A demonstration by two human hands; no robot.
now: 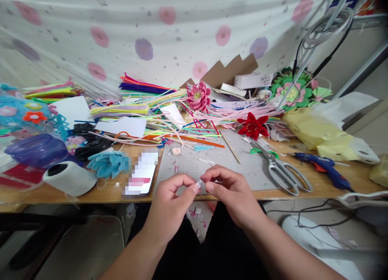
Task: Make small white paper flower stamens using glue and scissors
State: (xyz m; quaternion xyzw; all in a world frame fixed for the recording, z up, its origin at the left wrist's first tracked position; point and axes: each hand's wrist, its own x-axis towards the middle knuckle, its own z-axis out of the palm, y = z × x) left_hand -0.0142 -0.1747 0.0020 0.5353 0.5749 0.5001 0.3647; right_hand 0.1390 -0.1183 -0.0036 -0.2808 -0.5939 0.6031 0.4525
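My left hand (169,203) and my right hand (232,193) meet at the front edge of the wooden table (360,177), both pinched on one small white fuzzy piece (200,186) between the fingertips. They hover over the near edge of a grey cutting mat (212,161). A pile of coloured pipe cleaners (151,106) lies behind the mat.
Scissors (281,169) and a blue glue gun (325,167) lie right of the mat. A red flower (253,125) and pink flower (199,96) sit behind. A phone (142,173), a blue flower (107,163) and a white thread spool (69,177) lie left.
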